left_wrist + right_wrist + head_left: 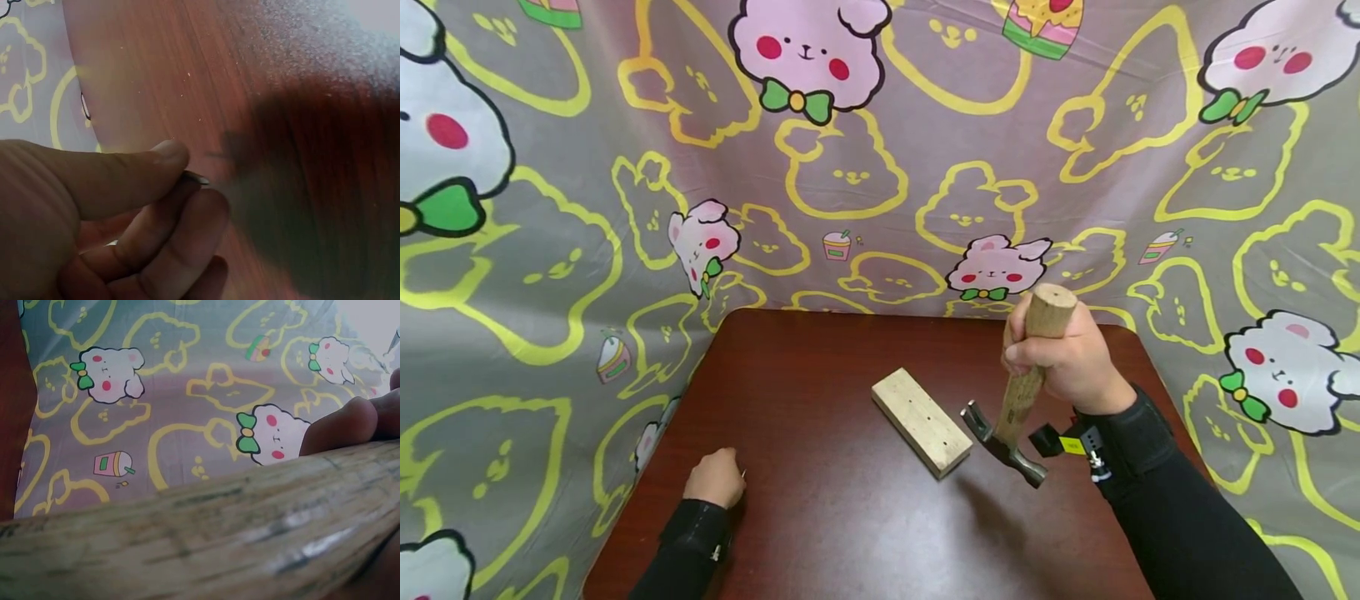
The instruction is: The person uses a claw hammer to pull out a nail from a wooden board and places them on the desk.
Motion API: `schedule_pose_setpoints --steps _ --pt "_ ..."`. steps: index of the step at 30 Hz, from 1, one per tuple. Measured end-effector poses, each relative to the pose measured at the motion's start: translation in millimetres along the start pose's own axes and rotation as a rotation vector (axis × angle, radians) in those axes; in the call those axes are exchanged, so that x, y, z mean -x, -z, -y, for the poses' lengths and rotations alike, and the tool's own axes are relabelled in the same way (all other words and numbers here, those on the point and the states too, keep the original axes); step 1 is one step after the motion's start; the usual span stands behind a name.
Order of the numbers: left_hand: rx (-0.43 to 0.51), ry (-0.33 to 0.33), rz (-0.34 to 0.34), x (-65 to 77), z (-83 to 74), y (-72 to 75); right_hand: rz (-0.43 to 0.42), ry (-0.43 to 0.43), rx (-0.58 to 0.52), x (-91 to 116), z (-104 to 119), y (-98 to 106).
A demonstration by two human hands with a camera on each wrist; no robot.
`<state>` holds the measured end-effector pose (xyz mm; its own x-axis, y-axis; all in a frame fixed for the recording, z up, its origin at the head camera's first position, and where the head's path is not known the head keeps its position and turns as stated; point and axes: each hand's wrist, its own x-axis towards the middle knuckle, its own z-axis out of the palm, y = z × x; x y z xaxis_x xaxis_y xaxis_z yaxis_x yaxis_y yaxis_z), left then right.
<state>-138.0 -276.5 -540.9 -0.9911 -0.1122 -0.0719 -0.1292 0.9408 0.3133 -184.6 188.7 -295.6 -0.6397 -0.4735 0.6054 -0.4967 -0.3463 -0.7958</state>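
My right hand [1067, 354] grips the wooden handle of a claw hammer [1021, 404], held upright with its metal head down, to the right of a wooden block [921, 422]. Small dark spots mark the block's top face. In the right wrist view the handle fills the lower part, with a fingertip [344, 428] showing above it. My left hand [715, 479] is low over the table's left side, away from the block. Between its thumb and fingers it pinches a nail [199, 178], a small thin metal piece mostly hidden by the fingers.
The dark reddish-brown table [820, 517] has a patterned cloth [850, 192] hanging behind and at both sides. Next to my right wrist lies a black object with a yellow patch [1072, 446], partly hidden by the sleeve.
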Motion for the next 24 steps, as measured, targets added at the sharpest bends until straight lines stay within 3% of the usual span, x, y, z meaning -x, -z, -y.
schedule_pose_setpoints --steps 8,24 --pt "-0.006 0.08 0.06 -3.5 -1.0 -5.9 -0.014 -0.033 0.02 -1 2 -2" --pt "-0.025 0.132 0.068 -5.4 -2.1 -14.3 -0.02 -0.072 0.074 -1 0 -1"
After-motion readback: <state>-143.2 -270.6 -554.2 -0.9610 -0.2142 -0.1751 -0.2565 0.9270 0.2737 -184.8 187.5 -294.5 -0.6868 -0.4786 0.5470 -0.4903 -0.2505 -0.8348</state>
